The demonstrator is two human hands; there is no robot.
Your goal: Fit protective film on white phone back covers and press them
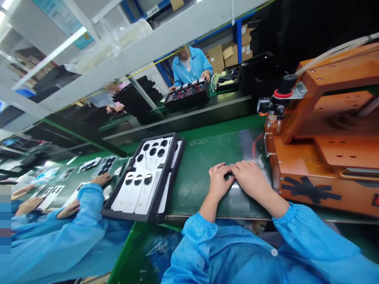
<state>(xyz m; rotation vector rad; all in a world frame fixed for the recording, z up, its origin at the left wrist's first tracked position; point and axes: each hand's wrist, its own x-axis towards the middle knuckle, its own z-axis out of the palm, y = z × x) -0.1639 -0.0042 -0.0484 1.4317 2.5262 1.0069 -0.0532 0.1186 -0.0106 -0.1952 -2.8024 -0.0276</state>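
My left hand (pixel 218 182) and my right hand (pixel 251 179) lie side by side on the green conveyor belt (pixel 201 157), fingers curled together over a small dark part (pixel 229 175) that shows only between the fingertips. What it is I cannot make out. Both sleeves are blue. To the left stands a black tray (pixel 161 193) with several white phone back covers (pixel 136 189) that have round black camera rings.
An orange press fixture (pixel 325 157) with a black-and-red regulator (pixel 281 94) stands close on the right. A co-worker's hands (pixel 100 180) handle covers on the left. Across the belt another person in blue (pixel 191 65) works at a black tray (pixel 186 94). Cardboard boxes (pixel 225 55) sit behind.
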